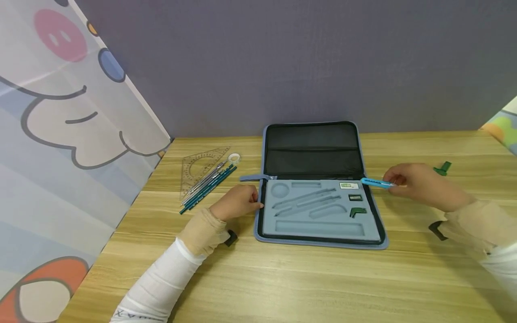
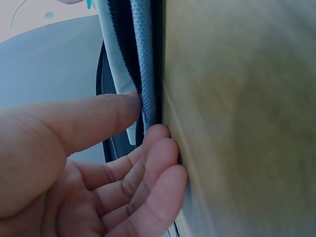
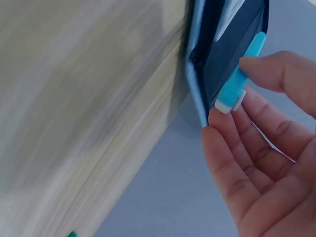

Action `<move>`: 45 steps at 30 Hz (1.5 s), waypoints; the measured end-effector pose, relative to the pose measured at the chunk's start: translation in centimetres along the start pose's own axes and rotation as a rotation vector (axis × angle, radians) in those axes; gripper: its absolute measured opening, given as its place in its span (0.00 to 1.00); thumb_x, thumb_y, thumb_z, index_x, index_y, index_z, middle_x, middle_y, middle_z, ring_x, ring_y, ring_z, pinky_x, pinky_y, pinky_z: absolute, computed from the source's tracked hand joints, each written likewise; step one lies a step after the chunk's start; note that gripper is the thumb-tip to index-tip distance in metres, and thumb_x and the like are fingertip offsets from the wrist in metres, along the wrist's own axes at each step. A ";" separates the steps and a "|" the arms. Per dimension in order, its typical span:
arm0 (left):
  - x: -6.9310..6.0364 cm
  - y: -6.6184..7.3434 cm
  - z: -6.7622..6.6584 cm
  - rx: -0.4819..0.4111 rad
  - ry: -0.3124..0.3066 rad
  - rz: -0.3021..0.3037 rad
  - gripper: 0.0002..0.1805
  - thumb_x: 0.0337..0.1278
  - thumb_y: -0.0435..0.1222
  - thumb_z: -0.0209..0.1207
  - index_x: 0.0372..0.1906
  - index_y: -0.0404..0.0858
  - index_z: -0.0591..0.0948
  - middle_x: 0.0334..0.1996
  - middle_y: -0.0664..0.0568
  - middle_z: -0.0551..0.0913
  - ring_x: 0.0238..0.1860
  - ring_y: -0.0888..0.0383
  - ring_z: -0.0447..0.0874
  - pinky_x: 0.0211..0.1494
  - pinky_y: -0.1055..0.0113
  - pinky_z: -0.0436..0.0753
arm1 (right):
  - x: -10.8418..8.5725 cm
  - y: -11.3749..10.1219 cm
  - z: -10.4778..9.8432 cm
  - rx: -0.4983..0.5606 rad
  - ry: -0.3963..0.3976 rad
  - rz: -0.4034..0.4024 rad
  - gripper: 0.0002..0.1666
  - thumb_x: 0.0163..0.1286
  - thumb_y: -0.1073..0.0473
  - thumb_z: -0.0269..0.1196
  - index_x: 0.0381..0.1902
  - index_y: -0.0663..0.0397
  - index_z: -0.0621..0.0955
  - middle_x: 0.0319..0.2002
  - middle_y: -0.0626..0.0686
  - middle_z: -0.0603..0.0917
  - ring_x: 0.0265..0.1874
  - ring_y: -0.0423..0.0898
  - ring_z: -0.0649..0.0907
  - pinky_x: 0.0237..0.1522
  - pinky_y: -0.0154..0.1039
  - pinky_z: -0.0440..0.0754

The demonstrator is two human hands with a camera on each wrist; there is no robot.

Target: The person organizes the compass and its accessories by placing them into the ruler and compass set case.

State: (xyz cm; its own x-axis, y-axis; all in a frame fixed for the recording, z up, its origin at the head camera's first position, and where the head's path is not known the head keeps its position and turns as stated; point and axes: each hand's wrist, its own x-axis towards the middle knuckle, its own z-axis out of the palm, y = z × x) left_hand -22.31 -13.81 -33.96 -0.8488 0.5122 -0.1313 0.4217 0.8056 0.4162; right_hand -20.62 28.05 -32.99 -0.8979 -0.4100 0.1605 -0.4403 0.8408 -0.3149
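An open blue zippered case lies with its black-lined lid folded back and a grey foam insert in its base. My left hand pinches the base's left edge, thumb on the zipper side and curled fingers against the outer side. Beyond the case's right edge, my right hand holds a light blue utility knife between thumb and fingers, one end near the insert's upper right corner. In the insert sit a white eraser, a dark sharpener and a small green piece.
Left of the case lie a clear set square, a roll of tape, and several pencils and metallic instruments. Another green piece lies behind my right hand. A grey panel stands along the wooden table's back edge.
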 end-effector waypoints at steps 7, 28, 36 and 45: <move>0.0 0.1 -0.1 -0.003 -0.002 0.002 0.12 0.57 0.37 0.62 0.24 0.37 0.74 0.16 0.56 0.69 0.17 0.63 0.63 0.24 0.73 0.64 | 0.1 -2.3 0.4 -0.016 0.013 -0.077 0.12 0.50 0.67 0.72 0.33 0.53 0.82 0.30 0.42 0.81 0.28 0.36 0.77 0.30 0.35 0.77; 0.1 -0.2 0.0 -0.012 0.000 0.015 0.13 0.57 0.37 0.62 0.23 0.37 0.73 0.15 0.57 0.67 0.16 0.63 0.63 0.24 0.73 0.63 | 1.7 -6.7 2.1 0.080 -0.057 -0.211 0.12 0.51 0.68 0.70 0.34 0.54 0.82 0.31 0.41 0.79 0.28 0.37 0.75 0.30 0.34 0.75; 0.1 -0.2 0.1 -0.008 0.001 0.014 0.13 0.58 0.37 0.62 0.23 0.38 0.73 0.16 0.57 0.67 0.16 0.63 0.63 0.24 0.73 0.63 | 2.0 -7.8 3.0 0.087 -0.113 -0.225 0.10 0.53 0.67 0.70 0.34 0.53 0.83 0.33 0.43 0.80 0.29 0.36 0.75 0.31 0.35 0.76; 0.0 -0.2 0.1 -0.005 0.003 0.012 0.13 0.58 0.37 0.62 0.22 0.38 0.73 0.15 0.56 0.66 0.16 0.63 0.62 0.24 0.73 0.63 | 2.3 -8.4 3.7 0.128 -0.126 -0.286 0.11 0.51 0.70 0.70 0.32 0.53 0.83 0.30 0.42 0.78 0.28 0.36 0.74 0.31 0.34 0.76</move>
State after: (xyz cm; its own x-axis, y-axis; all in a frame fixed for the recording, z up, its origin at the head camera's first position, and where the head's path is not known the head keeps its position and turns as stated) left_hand -22.33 -13.92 -34.10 -0.8444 0.5213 -0.1236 0.4307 0.7977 0.4222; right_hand -19.03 18.69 -33.45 -0.7280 -0.6700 0.1451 -0.6645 0.6375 -0.3900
